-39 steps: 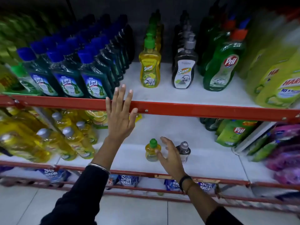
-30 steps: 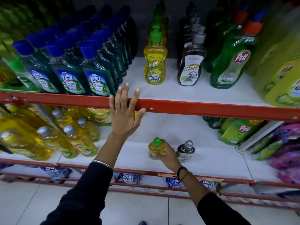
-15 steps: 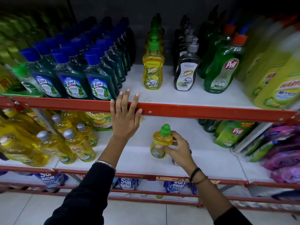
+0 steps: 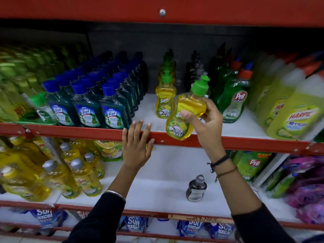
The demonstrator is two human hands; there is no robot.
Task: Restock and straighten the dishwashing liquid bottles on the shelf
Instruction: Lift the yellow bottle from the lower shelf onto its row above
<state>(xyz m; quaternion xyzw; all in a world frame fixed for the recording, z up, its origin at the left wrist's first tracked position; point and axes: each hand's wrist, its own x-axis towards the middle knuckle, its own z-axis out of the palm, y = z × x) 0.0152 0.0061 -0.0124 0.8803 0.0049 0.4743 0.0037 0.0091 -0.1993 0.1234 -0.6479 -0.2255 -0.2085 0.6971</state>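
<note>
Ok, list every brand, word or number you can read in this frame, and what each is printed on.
"PATANJALI": yellow bottle in the right hand.
"PATANJALI Super": yellow bottle on the shelf.
"Lizol FRESH & CLEAN": blue-capped bottles.
"Pril": green bottle; also lower pack.
"HARPIC 10x": pale green bottle.
"Surf excel MATIC": blue pouches.
Too blurred: dark bottle, red rail tag.

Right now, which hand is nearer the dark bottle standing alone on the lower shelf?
Neither is close; the left looks slightly nearer. The left hand rests on the red shelf edge, up-left of the dark bottle. The right hand holds the yellow bottle higher, above it.
</note>
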